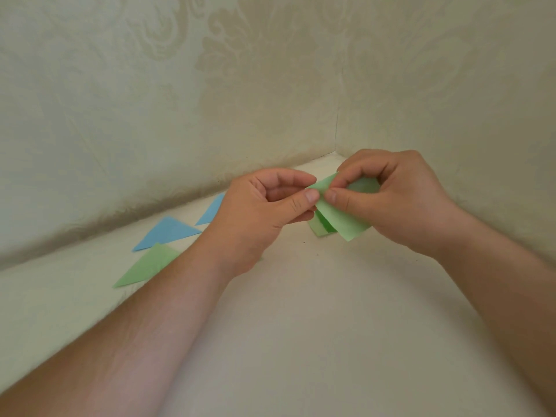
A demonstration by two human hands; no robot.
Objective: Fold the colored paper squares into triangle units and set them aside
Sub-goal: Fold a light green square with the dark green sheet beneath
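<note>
A green paper square (340, 219) is held up above the surface, bent over on itself, between both hands. My left hand (264, 215) pinches its upper left edge between thumb and fingers. My right hand (400, 197) pinches the same top edge from the right, fingers curled over the sheet. Under the held sheet, more green paper (320, 229) lies on the surface. To the left lie folded triangles: a green triangle (147, 264), a blue triangle (167, 233) and another blue triangle (213, 210) partly behind my left hand.
The cream surface (301, 341) meets patterned cream walls (180, 100) that form a corner (337, 152) just behind my hands. My forearms stretch in from the bottom left and right.
</note>
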